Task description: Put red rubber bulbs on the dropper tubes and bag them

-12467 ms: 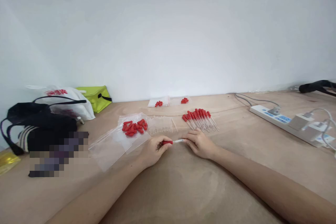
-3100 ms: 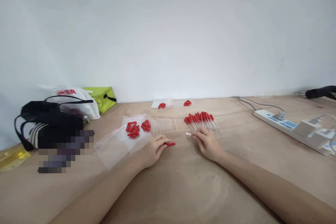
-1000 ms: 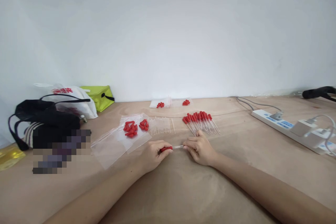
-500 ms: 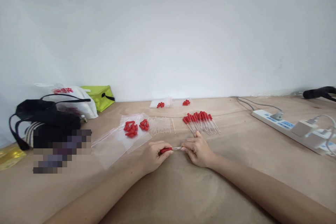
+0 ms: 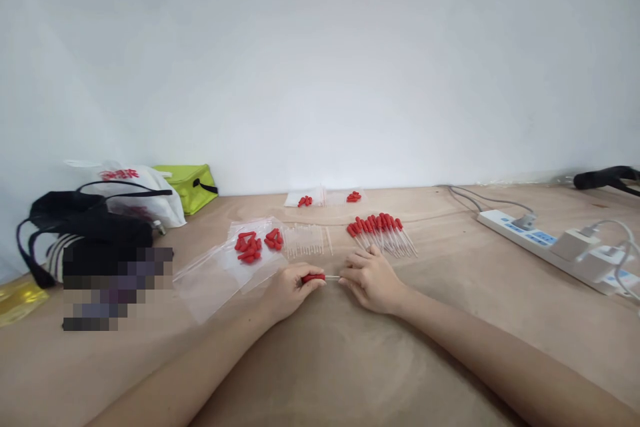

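Observation:
Between the thumb and fingers of my left hand (image 5: 289,290) is a red rubber dropper bulb (image 5: 313,277), lying sideways with its open end to the right. My right hand (image 5: 373,282) pinches a thin clear glass dropper tube (image 5: 333,277) in line with the bulb. The tube's left end meets the bulb's mouth; how deep it sits inside I cannot tell. Beyond my right hand lies a row of droppers with red bulbs on clear tubes (image 5: 383,230). Loose red bulbs (image 5: 249,247) rest on a clear plastic bag (image 5: 210,287), beside a row of bare tubes (image 5: 306,240).
Farther back, small bags hold red bulbs (image 5: 305,201) and more red bulbs (image 5: 354,197). A white power strip (image 5: 515,229) with plugs and cables is on the right. A black bag (image 5: 100,233), a white plastic bag (image 5: 170,203) and a lime-green case (image 5: 193,187) stand left.
Both hands have shifted slightly away from me and a little left, with the bulb and tube still held in line. My right fingers have shifted on the tube.

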`<state>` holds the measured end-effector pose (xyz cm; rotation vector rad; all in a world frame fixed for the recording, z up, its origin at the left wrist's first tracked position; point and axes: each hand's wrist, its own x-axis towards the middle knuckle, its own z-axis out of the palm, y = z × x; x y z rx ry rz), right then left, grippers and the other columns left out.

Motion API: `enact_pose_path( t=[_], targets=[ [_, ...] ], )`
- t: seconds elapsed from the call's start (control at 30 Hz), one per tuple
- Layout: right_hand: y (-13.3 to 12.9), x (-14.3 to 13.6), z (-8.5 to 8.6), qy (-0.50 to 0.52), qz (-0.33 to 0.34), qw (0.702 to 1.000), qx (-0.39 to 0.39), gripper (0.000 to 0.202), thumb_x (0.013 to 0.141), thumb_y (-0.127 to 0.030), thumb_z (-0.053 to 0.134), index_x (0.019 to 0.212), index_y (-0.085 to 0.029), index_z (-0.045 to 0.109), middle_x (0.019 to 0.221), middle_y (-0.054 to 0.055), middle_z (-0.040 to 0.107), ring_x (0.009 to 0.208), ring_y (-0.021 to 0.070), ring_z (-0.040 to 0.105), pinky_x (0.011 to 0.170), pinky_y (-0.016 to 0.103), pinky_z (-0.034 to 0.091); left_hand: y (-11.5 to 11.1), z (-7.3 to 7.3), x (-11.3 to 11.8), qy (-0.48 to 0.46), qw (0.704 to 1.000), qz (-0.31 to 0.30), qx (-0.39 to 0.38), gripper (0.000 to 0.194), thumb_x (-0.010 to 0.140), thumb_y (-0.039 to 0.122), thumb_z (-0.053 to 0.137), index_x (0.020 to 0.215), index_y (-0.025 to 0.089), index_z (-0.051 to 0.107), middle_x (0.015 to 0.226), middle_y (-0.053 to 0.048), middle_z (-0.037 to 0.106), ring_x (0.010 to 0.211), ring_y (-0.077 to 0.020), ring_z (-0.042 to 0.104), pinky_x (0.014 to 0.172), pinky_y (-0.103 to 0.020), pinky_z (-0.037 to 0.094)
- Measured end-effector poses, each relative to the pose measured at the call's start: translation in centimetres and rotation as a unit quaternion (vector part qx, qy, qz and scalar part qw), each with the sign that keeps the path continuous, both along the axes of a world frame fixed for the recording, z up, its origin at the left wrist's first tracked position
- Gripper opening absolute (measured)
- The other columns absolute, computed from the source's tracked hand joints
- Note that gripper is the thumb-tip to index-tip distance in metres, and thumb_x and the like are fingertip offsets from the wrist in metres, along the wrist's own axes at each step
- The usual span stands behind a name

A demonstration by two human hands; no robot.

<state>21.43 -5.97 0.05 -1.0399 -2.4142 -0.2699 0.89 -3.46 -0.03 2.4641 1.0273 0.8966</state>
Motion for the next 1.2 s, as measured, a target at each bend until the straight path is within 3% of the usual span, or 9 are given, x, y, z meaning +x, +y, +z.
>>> enact_pose_path(
  t=[0.07, 0.17, 0.3, 0.4, 0.7, 0.9, 1.03, 1.2],
  targets=[
    [0.6, 0.6, 0.5, -0.018, -0.037, 0.999, 0.005, 0.02, 0.08, -0.023, 0.045, 0.066, -0.023, 0.058, 0.073, 0.005, 0.061, 0.073, 0.0191, 0.051, 0.065, 0.033, 0.026, 0.3, 0.1, -0.4, 0.002, 1.0, 0.023, 0.013, 0.022, 0.077, 0.027, 0.054, 0.096, 0.018, 0.059, 0.087, -0.004, 0.063, 0.077, -0.0154, 0.057, 0.071, -0.027, 0.045],
    [2.4, 2.6, 1.1, 0.054, -0.18, 0.982, -0.024, 0.022, 0.081, -0.024, 0.041, 0.071, -0.022, 0.061, 0.075, 0.005, 0.062, 0.073, 0.0182, 0.052, 0.067, 0.032, 0.029, 0.5, 0.4, -1.1, 0.023, 0.997, 0.061, 0.03, 0.032, 0.076, 0.028, 0.055, 0.106, 0.019, 0.054, 0.097, -0.006, 0.058, 0.085, -0.0179, 0.055, 0.076, -0.032, 0.044],
    [5.2, 4.9, 1.1, 0.155, -0.377, 0.91, -0.076, 0.026, 0.081, -0.026, 0.037, 0.09, -0.02, 0.061, 0.08, 0.005, 0.064, 0.077, 0.0185, 0.055, 0.071, 0.031, 0.029, 0.5, 0.5, -1.3, 0.066, 0.997, 0.021, 0.021, 0.017, 0.077, 0.023, 0.051, 0.092, 0.017, 0.059, 0.091, -0.005, 0.058, 0.084, -0.0174, 0.055, 0.076, -0.032, 0.043],
    [6.2, 5.0, 0.7, 0.137, -0.432, 0.886, -0.097, 0.026, 0.08, -0.024, 0.037, 0.095, -0.021, 0.058, 0.081, 0.005, 0.065, 0.079, 0.0205, 0.057, 0.074, 0.034, 0.027, 0.5, 0.5, -1.1, 0.078, 0.997, 0.001, 0.016, 0.014, 0.078, 0.021, 0.049, 0.087, 0.018, 0.059, 0.087, -0.005, 0.059, 0.082, -0.0168, 0.055, 0.075, -0.031, 0.043],
    [6.0, 4.2, -0.2, 0.051, -0.45, 0.884, -0.116, 0.029, 0.075, -0.02, 0.04, 0.102, -0.016, 0.05, 0.082, 0.009, 0.063, 0.081, 0.0229, 0.056, 0.075, 0.035, 0.025, 0.7, 0.2, -1.3, 0.076, 0.997, 0.002, 0.011, 0.013, 0.078, 0.022, 0.05, 0.088, 0.018, 0.059, 0.088, -0.005, 0.059, 0.083, -0.0169, 0.055, 0.076, -0.031, 0.043],
    [6.0, 1.3, 0.2, 0.047, -0.366, 0.928, -0.04, 0.022, 0.079, -0.025, 0.038, 0.089, -0.016, 0.056, 0.093, 0.01, 0.061, 0.092, 0.0224, 0.051, 0.079, 0.034, 0.025, 0.6, 0.4, -1.3, 0.079, 0.997, 0.006, 0.003, 0.014, 0.078, 0.022, 0.05, 0.088, 0.018, 0.06, 0.089, -0.005, 0.059, 0.084, -0.0173, 0.054, 0.077, -0.031, 0.042],
    [6.7, -2.6, 0.5, 0.068, -0.314, 0.939, -0.126, 0.022, 0.077, -0.023, 0.04, 0.09, -0.017, 0.057, 0.094, 0.009, 0.061, 0.091, 0.0199, 0.053, 0.075, 0.03, 0.031, 0.5, 0.6, -1.2, 0.078, 0.997, 0.008, -0.002, 0.015, 0.078, 0.023, 0.05, 0.088, 0.018, 0.06, 0.088, -0.005, 0.059, 0.083, -0.0174, 0.054, 0.076, -0.031, 0.042],
    [8.1, -5.9, 0.7, 0.095, -0.354, 0.908, -0.205, 0.028, 0.079, -0.029, 0.04, 0.096, -0.012, 0.056, 0.096, 0.014, 0.061, 0.09, 0.0232, 0.056, 0.069, 0.031, 0.037, 0.5, 0.5, -1.4, 0.079, 0.997, 0.006, 0.004, 0.015, 0.078, 0.022, 0.05, 0.088, 0.019, 0.06, 0.088, -0.005, 0.059, 0.084, -0.0182, 0.054, 0.076, -0.032, 0.042]
  ],
)
